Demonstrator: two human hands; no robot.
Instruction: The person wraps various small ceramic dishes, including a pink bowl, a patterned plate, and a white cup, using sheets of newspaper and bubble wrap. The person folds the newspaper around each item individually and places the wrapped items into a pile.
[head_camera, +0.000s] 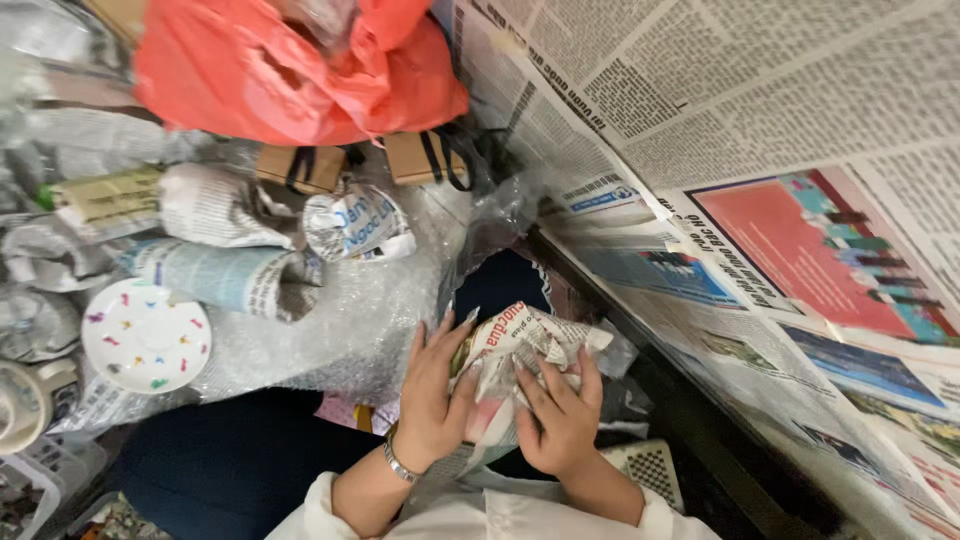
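We press our left hand (432, 395) and right hand (562, 415), both closed around it, on a half-wrapped newspaper bundle (520, 345) between them, its ends loose, while 3 wrapped bundles (225, 245) lie beyond the left hand.

White sleeves (310, 510) (silver bracelet (398, 466))
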